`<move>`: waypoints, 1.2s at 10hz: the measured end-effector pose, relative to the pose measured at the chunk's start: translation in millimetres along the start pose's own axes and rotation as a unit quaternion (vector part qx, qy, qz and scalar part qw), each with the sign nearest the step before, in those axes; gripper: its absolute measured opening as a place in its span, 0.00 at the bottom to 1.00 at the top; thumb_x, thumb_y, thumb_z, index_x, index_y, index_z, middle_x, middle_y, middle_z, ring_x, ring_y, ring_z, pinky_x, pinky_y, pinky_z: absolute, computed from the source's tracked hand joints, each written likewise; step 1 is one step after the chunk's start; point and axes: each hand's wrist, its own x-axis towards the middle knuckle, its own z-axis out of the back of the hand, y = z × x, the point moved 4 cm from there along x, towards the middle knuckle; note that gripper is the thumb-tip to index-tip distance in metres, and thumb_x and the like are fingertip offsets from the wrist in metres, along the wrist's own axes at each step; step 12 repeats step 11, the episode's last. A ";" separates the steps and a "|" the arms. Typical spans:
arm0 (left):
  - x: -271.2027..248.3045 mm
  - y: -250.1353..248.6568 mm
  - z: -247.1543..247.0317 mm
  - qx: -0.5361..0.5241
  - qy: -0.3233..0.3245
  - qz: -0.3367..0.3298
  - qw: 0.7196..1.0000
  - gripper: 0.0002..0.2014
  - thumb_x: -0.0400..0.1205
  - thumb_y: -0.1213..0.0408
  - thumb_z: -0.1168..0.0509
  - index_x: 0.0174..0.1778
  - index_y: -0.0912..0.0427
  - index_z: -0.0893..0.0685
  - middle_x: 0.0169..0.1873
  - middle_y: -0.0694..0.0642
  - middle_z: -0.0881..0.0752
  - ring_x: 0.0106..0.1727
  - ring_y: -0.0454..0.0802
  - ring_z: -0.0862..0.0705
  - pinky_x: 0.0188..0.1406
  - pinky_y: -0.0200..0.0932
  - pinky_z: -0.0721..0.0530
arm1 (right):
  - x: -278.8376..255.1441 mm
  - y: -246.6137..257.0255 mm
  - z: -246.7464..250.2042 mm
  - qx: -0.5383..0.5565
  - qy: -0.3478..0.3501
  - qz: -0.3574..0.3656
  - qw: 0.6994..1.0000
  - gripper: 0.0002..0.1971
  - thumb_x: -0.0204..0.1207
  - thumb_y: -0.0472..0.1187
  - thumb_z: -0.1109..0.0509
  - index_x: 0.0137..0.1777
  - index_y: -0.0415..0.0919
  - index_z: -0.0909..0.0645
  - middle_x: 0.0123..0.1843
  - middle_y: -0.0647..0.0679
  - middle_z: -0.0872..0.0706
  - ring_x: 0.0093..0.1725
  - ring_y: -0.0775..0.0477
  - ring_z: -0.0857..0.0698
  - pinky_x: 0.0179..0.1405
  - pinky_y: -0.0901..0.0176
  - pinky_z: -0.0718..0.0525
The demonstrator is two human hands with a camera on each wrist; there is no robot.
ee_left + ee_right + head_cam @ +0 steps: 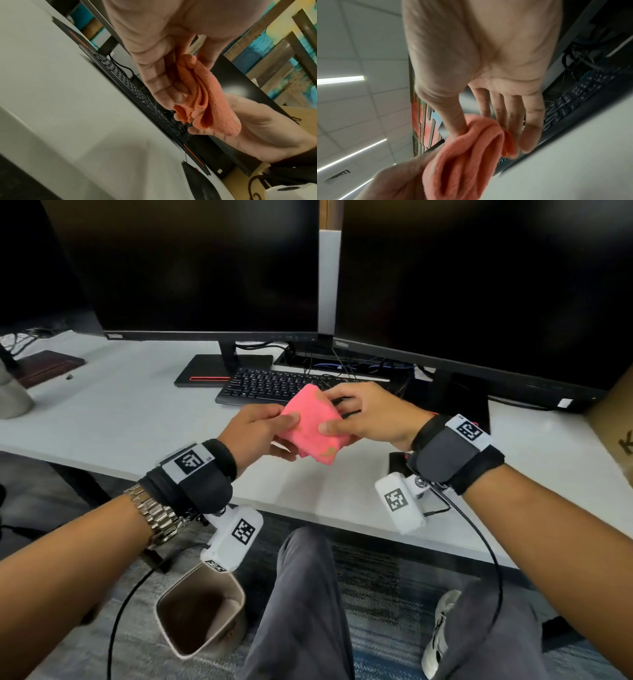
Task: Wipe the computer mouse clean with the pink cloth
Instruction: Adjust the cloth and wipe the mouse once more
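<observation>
A folded pink cloth (311, 426) hangs in the air above the white desk (137, 412), in front of the keyboard. My left hand (270, 429) pinches its left end, thumb on top and fingers beneath. My right hand (366, 416) pinches the right end between thumb and fingers. In the left wrist view the cloth (205, 101) shows layered folds between the left hand (154, 70) and the right hand (257, 128). The black mouse (397, 463) lies on the desk under my right wrist, mostly hidden; the left wrist view shows the mouse (197, 181) apart from the cloth.
A black keyboard (267, 386) lies just behind the hands, below two dark monitors (205, 268). A cardboard box (613, 419) stands at the right edge and a dark flat case (48, 366) at the far left. A waste bin (202, 614) stands on the floor by my knees.
</observation>
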 end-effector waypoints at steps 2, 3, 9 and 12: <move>4.3 25.6 38.3 0.073 -0.067 0.096 0.990 0.16 0.85 0.60 0.34 0.40 0.72 0.15 0.28 0.62 0.16 0.26 0.56 0.17 0.31 0.49 0.11 | 48.8 3.4 -31.5 -0.011 0.025 -0.063 0.998 0.25 0.73 0.33 0.19 0.69 0.35 0.20 0.45 0.36 0.12 0.37 0.44 0.12 0.31 0.58 0.12; 9.9 43.0 54.9 0.160 -0.098 0.122 0.975 0.19 0.82 0.56 0.31 0.37 0.72 0.13 0.28 0.61 0.12 0.24 0.54 0.15 0.30 0.47 0.09 | 73.9 1.6 -51.0 -0.066 0.033 -0.084 0.994 0.25 0.73 0.33 0.19 0.70 0.33 0.20 0.43 0.41 0.15 0.34 0.45 0.12 0.26 0.59 0.11; 29.3 70.8 67.7 0.523 -0.122 0.125 0.834 0.28 0.77 0.36 0.37 0.49 0.62 0.16 0.48 0.62 0.15 0.42 0.59 0.19 0.39 0.47 0.21 | 111.7 -22.1 -73.9 -0.263 -0.024 -0.047 0.963 0.19 0.64 0.50 0.14 0.52 0.43 0.09 0.48 0.49 0.16 0.54 0.46 0.19 0.45 0.61 0.25; 29.4 55.0 71.6 0.530 -0.152 0.062 0.832 0.25 0.79 0.40 0.37 0.57 0.61 0.19 0.51 0.62 0.15 0.51 0.63 0.15 0.43 0.50 0.20 | 111.0 -10.5 -64.4 -0.225 -0.014 -0.055 0.973 0.21 0.66 0.52 0.15 0.53 0.40 0.10 0.42 0.45 0.11 0.41 0.41 0.07 0.36 0.54 0.08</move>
